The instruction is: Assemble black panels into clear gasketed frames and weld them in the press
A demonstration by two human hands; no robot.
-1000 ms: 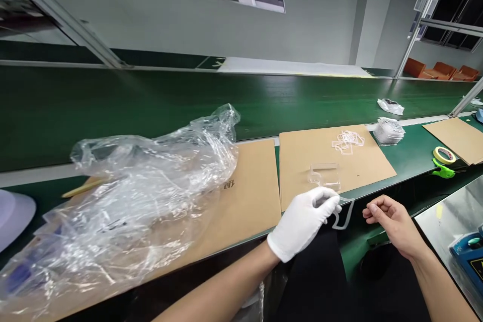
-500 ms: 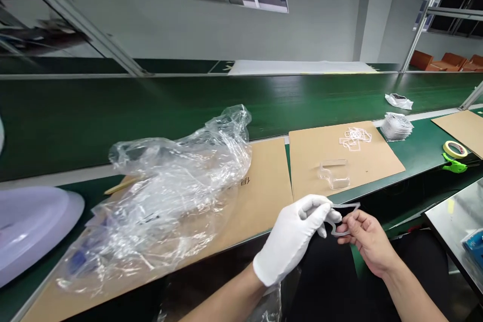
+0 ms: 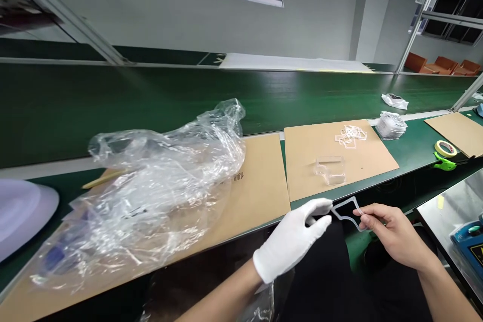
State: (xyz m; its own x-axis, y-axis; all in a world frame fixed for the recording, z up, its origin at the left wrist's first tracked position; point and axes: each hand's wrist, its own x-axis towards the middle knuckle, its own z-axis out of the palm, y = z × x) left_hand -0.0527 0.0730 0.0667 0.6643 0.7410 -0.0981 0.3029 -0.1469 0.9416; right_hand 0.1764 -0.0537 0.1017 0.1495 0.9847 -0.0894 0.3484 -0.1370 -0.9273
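Note:
My left hand (image 3: 292,239), in a white glove, pinches one end of a thin clear frame-shaped strip (image 3: 349,211) just off the bench's front edge. My bare right hand (image 3: 392,234) pinches the other end of the same strip. Both hands are closed on it and hold it in the air above my lap. A little beyond, a clear plastic holder (image 3: 331,170) lies on a cardboard sheet (image 3: 302,161), with a small heap of thin white frame strips (image 3: 350,136) farther back.
A big crumpled clear plastic bag (image 3: 151,191) covers the left cardboard sheet (image 3: 256,196). A green conveyor belt (image 3: 151,100) runs behind. Stacked clear parts (image 3: 390,125), a tape roll (image 3: 445,148), a green tool (image 3: 444,163) and a metal table (image 3: 453,211) are at right.
My right hand came in from the right and took hold of the strip's free end. Both hands now hold it stretched out between them, turned flatter than before.

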